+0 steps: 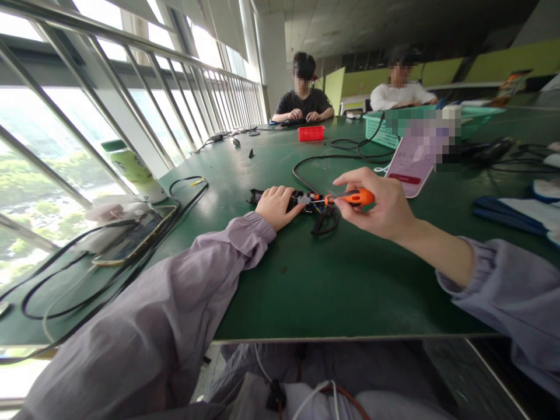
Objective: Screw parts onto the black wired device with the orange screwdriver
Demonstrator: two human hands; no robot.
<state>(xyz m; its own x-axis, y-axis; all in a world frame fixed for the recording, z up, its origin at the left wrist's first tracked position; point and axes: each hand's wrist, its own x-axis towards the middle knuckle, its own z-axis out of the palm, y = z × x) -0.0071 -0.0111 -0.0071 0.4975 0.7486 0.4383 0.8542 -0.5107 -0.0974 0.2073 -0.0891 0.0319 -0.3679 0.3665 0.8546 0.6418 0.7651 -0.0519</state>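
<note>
Fingers of the left hand [276,209] drape close together with the thumb stretched out, while the right hand [380,201] pinches with thumb and fingertips. Beneath both spreads the green table [371,291]. On it, under the left fingers and just left of the right ones, lies a black device [300,193]. An orange-and-black screwdriver [357,198] fills the right pinch, its shaft pointing toward the device; whether the tip sits in a screw is too small to tell. The step in hand looks like driver work on inner parts, and the next move seems to call for a steady left hold. The device is long and dark, its innards bare between the hands: a grey piece [305,199] by the left thumb, then thin coloured wires [321,207] nearer the right fingertips.
</note>
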